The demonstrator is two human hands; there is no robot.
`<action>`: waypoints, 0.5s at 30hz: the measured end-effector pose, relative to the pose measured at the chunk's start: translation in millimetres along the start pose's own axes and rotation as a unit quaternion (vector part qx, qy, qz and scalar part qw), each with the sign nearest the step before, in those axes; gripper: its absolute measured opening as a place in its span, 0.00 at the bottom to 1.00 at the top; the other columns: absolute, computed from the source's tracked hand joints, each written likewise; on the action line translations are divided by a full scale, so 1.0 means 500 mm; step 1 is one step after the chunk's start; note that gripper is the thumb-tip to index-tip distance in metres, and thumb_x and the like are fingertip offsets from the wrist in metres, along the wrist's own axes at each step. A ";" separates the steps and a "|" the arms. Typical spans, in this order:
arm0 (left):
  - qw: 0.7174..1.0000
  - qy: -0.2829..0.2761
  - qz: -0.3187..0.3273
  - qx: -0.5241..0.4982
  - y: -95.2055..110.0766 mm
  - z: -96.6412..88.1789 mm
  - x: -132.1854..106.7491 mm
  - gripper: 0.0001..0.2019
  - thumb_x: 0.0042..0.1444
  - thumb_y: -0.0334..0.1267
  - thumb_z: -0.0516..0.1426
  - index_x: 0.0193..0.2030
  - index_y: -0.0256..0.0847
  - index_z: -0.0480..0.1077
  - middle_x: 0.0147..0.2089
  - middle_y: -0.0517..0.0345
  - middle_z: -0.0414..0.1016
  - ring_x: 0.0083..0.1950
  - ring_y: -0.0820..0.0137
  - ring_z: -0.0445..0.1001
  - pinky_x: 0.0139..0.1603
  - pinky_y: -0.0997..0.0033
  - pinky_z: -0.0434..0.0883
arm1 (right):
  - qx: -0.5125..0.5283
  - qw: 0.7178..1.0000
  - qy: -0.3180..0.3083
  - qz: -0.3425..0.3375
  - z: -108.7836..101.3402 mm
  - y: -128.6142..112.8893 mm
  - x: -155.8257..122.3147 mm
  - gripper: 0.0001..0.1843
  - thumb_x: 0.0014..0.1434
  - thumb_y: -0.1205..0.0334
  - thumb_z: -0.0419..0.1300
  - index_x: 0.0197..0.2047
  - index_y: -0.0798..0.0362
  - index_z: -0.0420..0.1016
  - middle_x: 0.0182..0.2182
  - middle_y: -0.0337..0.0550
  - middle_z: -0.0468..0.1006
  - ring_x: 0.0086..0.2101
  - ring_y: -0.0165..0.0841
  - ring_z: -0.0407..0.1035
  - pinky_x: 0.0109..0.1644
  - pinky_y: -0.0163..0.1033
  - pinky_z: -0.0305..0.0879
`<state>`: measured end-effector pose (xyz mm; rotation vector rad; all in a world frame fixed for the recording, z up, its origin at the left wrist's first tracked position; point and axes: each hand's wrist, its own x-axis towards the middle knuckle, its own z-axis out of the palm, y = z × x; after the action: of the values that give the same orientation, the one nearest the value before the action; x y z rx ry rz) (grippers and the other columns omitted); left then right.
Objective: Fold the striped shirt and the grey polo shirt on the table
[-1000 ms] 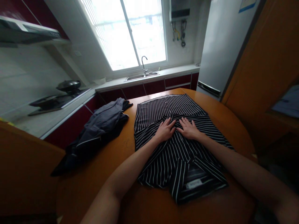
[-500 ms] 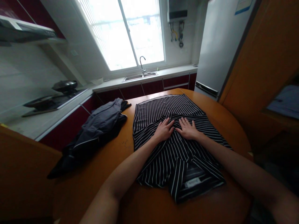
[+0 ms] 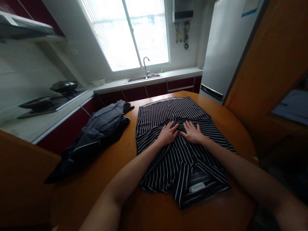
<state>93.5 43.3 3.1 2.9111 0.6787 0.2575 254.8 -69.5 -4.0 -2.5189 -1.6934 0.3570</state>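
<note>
A black shirt with thin white stripes (image 3: 166,110) lies spread on the round orange wooden table (image 3: 223,118), its collar with a white label toward me. My left hand (image 3: 167,134) rests flat on the middle of the shirt, fingers stretched out and pointing away from me. My right hand (image 3: 193,132) lies flat beside it, fingers spread, almost touching the left. Neither hand grips the cloth. Both sleeves are folded in over the shirt's body.
A crumpled dark grey garment (image 3: 96,134) lies on the table's left side. Behind are a counter with a sink (image 3: 143,77), a stove with a pan (image 3: 63,86) at left, and a grey fridge (image 3: 226,48) at right. A wooden wall stands at far right.
The hands stay flat on the shirt in the same place. Only the camera view has shifted slightly.
</note>
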 end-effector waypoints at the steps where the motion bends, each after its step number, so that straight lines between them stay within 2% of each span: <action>1: 1.000 -0.001 -0.001 0.001 0.000 0.000 0.000 0.26 0.72 0.47 0.47 0.74 0.47 0.54 0.77 0.49 0.47 0.77 0.58 0.48 0.75 0.49 0.49 | 0.001 1.000 0.001 -0.001 0.000 0.000 0.000 0.46 0.68 0.35 0.33 0.77 0.58 0.37 0.76 0.50 0.33 0.73 0.45 0.26 0.71 0.66 0.26; 15: 1.000 -0.003 -0.002 -0.002 0.001 -0.005 -0.002 0.27 0.72 0.47 0.47 0.74 0.48 0.55 0.78 0.49 0.47 0.77 0.57 0.48 0.75 0.49 0.50 | -0.002 1.000 0.004 -0.010 0.001 0.005 0.000 0.45 0.68 0.34 0.33 0.78 0.55 0.38 0.76 0.50 0.34 0.73 0.46 0.27 0.71 0.66 0.26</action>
<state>92.5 42.7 5.4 2.9056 0.6832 0.2499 257.0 -70.3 -5.0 -2.5006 -1.7167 0.3421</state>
